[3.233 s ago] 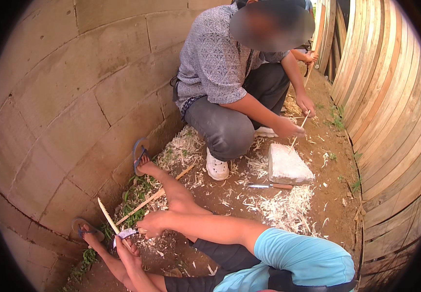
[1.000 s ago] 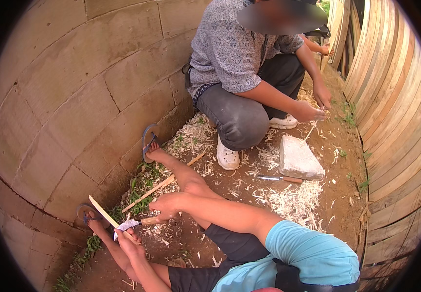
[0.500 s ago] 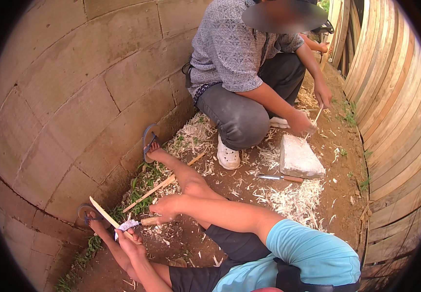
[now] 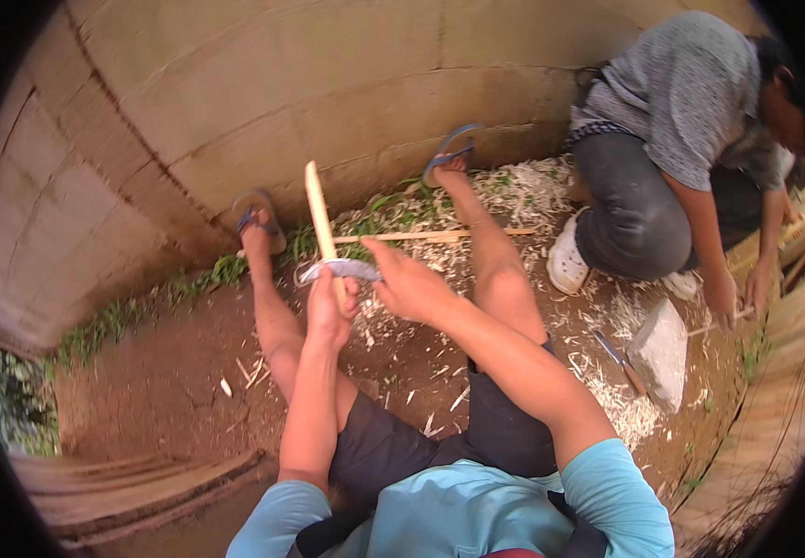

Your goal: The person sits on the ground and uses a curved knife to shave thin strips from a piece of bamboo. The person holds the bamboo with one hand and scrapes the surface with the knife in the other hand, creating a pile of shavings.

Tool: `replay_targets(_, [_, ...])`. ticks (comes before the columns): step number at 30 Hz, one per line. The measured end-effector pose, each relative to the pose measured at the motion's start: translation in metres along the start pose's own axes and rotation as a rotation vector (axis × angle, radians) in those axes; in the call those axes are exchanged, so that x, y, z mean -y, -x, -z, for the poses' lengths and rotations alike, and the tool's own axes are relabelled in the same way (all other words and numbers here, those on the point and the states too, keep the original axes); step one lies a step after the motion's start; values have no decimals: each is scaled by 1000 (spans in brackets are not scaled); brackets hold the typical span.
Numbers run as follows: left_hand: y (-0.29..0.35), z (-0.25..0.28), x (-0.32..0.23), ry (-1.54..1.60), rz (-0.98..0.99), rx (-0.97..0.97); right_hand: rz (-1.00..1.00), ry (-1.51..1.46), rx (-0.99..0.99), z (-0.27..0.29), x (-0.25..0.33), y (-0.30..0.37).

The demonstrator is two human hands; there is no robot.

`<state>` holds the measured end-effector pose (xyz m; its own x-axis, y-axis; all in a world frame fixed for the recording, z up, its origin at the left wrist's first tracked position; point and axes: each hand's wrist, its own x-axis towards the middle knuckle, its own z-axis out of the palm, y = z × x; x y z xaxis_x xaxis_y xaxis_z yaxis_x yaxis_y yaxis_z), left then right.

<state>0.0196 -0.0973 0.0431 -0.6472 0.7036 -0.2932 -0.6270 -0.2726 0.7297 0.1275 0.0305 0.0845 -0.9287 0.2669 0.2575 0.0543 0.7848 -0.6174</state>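
My left hand (image 4: 330,316) is closed round the lower end of a pale wooden strip (image 4: 321,212), which points up and away from me. Across the strip, just above those fingers, lies a knife (image 4: 351,270) with a grey, slightly curved blade. Its handle is hidden inside my right hand (image 4: 416,286), which is wrapped round it with the index finger stretched forward. Wrapping that looks pale shows at the blade's left end, close to my left fingers; I cannot make out its kind. Both hands are above the ground between my bent legs.
A long thin strip (image 4: 440,235) lies beyond my hands, among wood shavings (image 4: 533,191). At right a person (image 4: 681,121) crouches, holding a thin stick by a stone block (image 4: 660,353). Another knife (image 4: 619,363) rests beside the block. A block wall (image 4: 347,84) runs behind.
My view has swung left, so the crouching person and stone block sit farther right. The strip now stands more upright, and my right hand has come closer to my left.
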Motion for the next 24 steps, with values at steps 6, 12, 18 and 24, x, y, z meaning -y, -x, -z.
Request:
replay_targets(6, [10,2,-13,9,66,92,19,67,-57,-4,12,-9])
replay_targets(12, [11,2,-11,56,29,57,-96,117,-173,19,1,-14])
replay_targets(18, [9,1,-12,34,16,53,-53,265,-97,23,5,-2])
replay_targets(24, [8,3,-12,12,123,124,-34,321,-73,16,8,0])
